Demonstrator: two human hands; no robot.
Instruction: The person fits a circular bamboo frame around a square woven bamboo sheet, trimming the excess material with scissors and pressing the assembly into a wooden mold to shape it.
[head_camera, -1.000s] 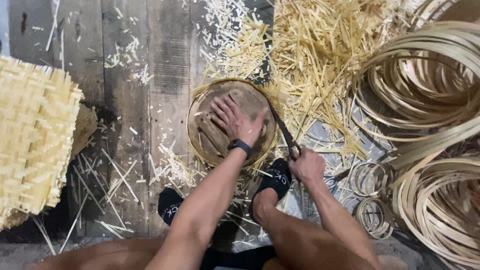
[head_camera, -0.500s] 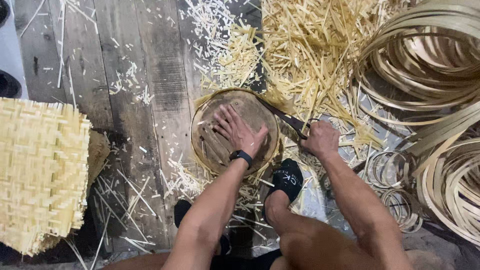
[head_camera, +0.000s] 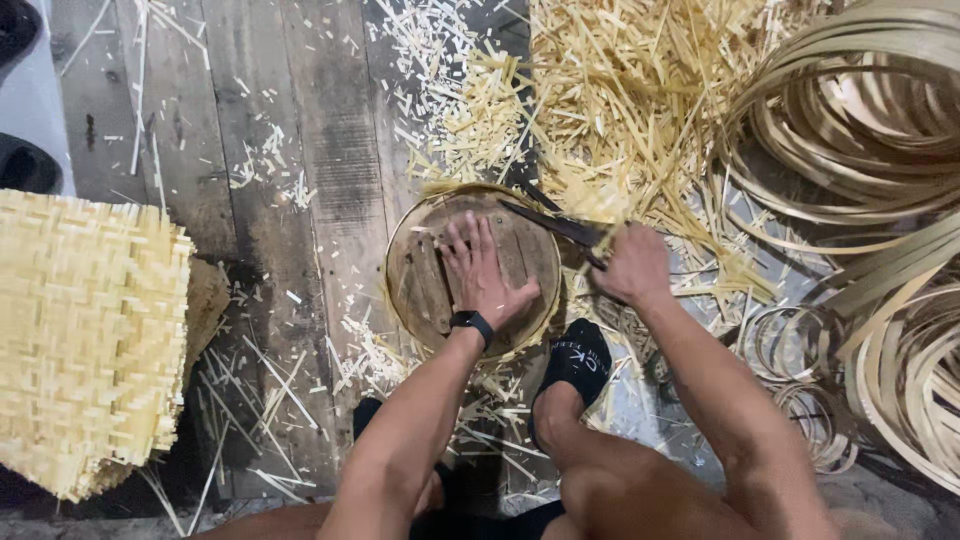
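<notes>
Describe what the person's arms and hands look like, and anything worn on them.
Both arms are bare, with no sleeves showing anywhere along them. The left hand is ungloved, and a black band, like a watch or fitness tracker, circles its wrist. The right hand is also ungloved, with nothing on its wrist. I can make out no rings on either hand.

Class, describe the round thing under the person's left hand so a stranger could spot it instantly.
Start at the dark plank floor, left of the pale offcut heap. The round slatted disc lies there under the flat left hand. It alone is a brown circle ringed by a pale strip.
</notes>
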